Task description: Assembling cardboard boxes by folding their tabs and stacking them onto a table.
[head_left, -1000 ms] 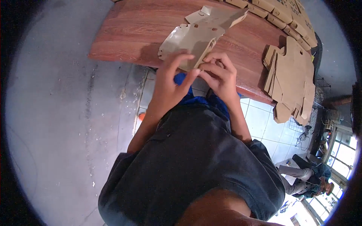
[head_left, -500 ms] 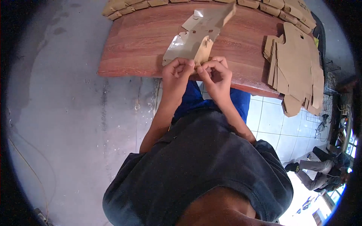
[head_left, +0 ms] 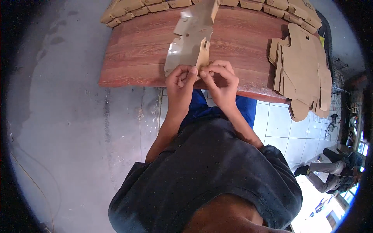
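A partly folded cardboard box [head_left: 193, 46] with a shiny inner face stretches away from me over the near edge of the wooden table. One narrow side of it stands raised on the right. My left hand [head_left: 181, 80] pinches the near corner, thumb on top. Close beside it, my right hand [head_left: 222, 79] grips the same near end between thumb and fingers. The fingertips of both hands almost meet there, and the small flap between them is largely hidden.
Flat cardboard blanks [head_left: 303, 66] lie stacked at the table's right end. Folded boxes [head_left: 178, 4] line the far edge of the reddish wooden table [head_left: 132, 58]. A person [head_left: 330, 171] sits at the far lower right. Wire racks [head_left: 337, 97] stand past the table's right side.
The box has swung a little to the left and its far end now points more directly away from me. Both hands keep their grip on the near end.
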